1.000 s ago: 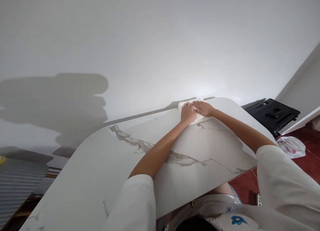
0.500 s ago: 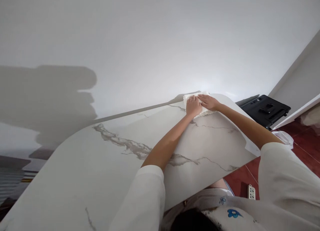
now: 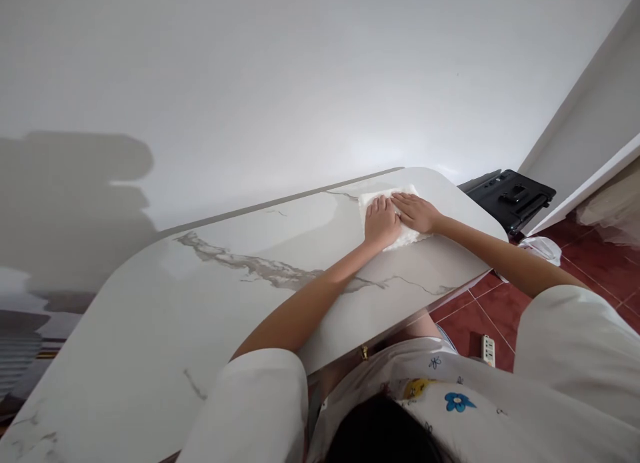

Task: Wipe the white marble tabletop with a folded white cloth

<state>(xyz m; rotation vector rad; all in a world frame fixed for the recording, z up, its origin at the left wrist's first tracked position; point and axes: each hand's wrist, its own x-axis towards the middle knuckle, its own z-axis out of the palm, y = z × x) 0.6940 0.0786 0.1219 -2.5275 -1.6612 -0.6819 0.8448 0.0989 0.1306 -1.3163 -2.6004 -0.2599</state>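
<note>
A white cloth (image 3: 407, 238) lies flat on the white, grey-veined tabletop (image 3: 240, 239), towards its far right part. My left hand (image 3: 383, 223) presses on the cloth's left half, palm down with fingers extended. Just right of it, my right hand (image 3: 416, 213) rests flat on the cloth, its fingers pointing left and nearly touching my left hand. Neither hand grips the cloth; both lie on top of it.
A pale wall (image 3: 300, 83) runs along the table's far edge. Beyond the right end stands a black case (image 3: 513, 196), with a white plastic bag (image 3: 543, 248) near it. A power strip (image 3: 489, 350) is on the red tiled floor (image 3: 465, 326).
Both hands and the cloth have moved nearer to me, away from the wall edge. The camera view has shifted, showing more of the floor and the patterned shirt.
</note>
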